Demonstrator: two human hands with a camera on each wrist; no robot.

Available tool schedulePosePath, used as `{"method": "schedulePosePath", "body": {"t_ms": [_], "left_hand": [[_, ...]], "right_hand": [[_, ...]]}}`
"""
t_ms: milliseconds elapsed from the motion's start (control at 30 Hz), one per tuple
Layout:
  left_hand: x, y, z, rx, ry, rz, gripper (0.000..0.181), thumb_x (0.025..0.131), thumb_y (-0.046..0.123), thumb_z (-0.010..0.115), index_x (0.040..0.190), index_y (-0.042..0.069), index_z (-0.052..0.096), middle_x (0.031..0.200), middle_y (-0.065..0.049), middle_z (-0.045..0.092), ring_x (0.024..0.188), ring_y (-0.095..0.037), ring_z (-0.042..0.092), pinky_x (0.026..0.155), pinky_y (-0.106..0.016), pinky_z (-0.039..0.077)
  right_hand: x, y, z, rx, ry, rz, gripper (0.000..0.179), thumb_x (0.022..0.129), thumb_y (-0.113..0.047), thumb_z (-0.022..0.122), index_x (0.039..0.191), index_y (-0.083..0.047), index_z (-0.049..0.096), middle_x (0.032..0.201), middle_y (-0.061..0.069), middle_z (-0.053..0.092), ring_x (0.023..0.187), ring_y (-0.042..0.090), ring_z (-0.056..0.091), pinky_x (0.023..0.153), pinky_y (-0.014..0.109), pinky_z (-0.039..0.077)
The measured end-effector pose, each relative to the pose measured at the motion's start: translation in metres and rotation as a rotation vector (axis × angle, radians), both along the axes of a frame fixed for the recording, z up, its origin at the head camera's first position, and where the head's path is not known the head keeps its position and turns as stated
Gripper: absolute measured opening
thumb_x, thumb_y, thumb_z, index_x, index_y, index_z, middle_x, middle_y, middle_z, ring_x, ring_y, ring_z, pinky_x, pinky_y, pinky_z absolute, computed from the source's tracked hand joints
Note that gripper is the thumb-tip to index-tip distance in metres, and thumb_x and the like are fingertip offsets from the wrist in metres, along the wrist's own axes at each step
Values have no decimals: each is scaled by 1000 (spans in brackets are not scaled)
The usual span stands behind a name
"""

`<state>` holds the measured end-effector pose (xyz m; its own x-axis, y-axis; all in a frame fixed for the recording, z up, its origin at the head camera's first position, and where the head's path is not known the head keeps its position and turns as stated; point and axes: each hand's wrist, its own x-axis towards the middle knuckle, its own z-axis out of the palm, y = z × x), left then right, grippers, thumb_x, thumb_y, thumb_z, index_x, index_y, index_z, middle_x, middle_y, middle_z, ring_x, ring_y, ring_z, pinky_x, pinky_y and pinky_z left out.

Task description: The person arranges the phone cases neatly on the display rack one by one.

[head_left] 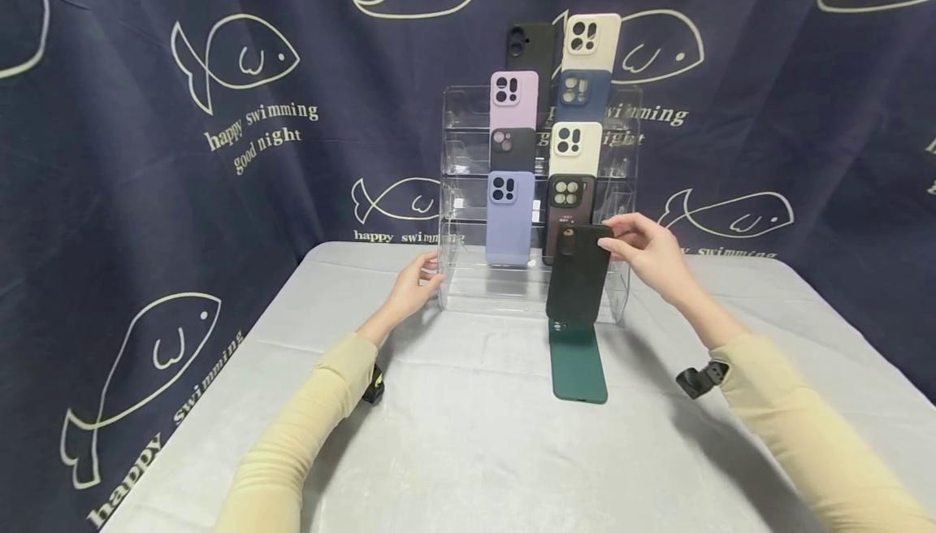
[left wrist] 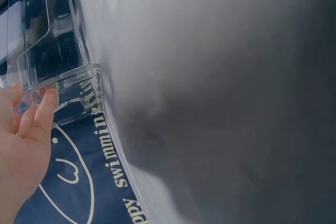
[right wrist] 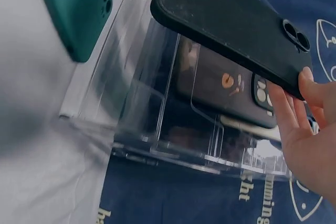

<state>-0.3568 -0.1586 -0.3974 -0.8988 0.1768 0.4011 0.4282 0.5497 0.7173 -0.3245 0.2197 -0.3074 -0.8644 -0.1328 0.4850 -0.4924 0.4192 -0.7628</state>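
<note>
My right hand (head_left: 647, 253) pinches a black phone case (head_left: 579, 277) at its upper right corner, thumb on its back face. The case is held upright in front of the clear tiered display stand (head_left: 478, 305); in the right wrist view its two camera holes lie near my fingers. Below it, a dark green phone case (head_left: 578, 362) lies on the table, its top end overlapped by the black one in the head view. My left hand (head_left: 417, 283) grips the stand's left side edge, thumb in front. Behind the black case stands a dark brownish case (head_left: 570, 200).
Two columns of cases stand in the tiers, among them a periwinkle case (head_left: 509, 220), a lilac case (head_left: 513, 98), a navy case (head_left: 594, 94) and a white case (head_left: 578, 151). A grey cloth covers the table (head_left: 468, 452); a dark blue fish-print curtain (head_left: 219, 54) hangs behind.
</note>
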Motion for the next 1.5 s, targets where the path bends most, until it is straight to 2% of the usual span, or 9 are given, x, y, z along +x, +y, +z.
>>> {"method": "schedulePosePath", "body": {"t_ms": [133,267,333,533,667,833,967,1200,1500], "left_hand": [[0,-1,0,16,0,0,47,90,7,61,132,-5,45,111,-26,60,97,-38,62,88,-41,56],[0,-2,0,28,-24,1,47,90,8,61,132,-4,44,111,-25,59,99,-37,62,90,-41,55],[0,-2,0,36,-31,1,47,90,8,61,132,-3,44,110,-25,59,99,-38,62,89,-41,55],[0,-1,-1,38,-60,4,46,91,10,60,133,-2,44,111,-24,59,100,-37,62,88,-40,56],[-1,0,-2,35,-71,6,46,91,10,60,133,-2,45,110,-23,60,100,-36,62,89,-39,56],[0,-1,-2,36,-59,-1,46,90,9,60,132,-3,45,108,-24,59,99,-37,62,87,-39,56],[-1,-2,-2,39,-67,0,46,91,11,60,132,-2,45,108,-22,59,100,-36,62,87,-38,56],[-2,-3,-1,85,-95,-3,44,90,9,61,131,-2,47,108,-22,59,100,-36,62,87,-36,56],[-2,-2,-2,86,-109,3,43,90,10,61,130,-1,47,108,-22,58,101,-36,62,87,-37,56]], "right_hand": [[-4,-13,4,2,18,-14,33,86,-11,68,116,-1,60,88,-8,55,72,-8,59,66,11,56],[7,-32,18,6,37,-14,32,86,-6,66,116,4,58,94,8,56,71,-8,57,65,9,55],[8,-40,21,-21,38,-9,31,86,-3,66,115,6,58,93,10,56,71,-6,58,66,12,56],[-21,-48,-2,-149,61,7,33,84,-7,69,114,4,60,87,-5,56,71,-6,59,67,18,59],[-29,-58,-11,-174,49,0,34,84,-10,70,114,3,61,87,-6,56,71,-5,60,67,17,58],[-27,-73,-10,-185,18,-5,33,83,-7,70,114,3,62,90,6,60,71,-5,60,67,18,59],[-25,-85,-8,-175,63,-10,31,82,-3,70,111,6,62,93,21,61,70,-1,60,64,17,58],[-50,-93,-30,-175,118,-53,32,82,-14,73,110,-4,65,92,12,63,67,-6,58,59,10,53],[-58,-102,-38,-150,139,13,31,82,-14,72,109,-3,66,96,16,63,73,-9,58,64,11,55]]}}
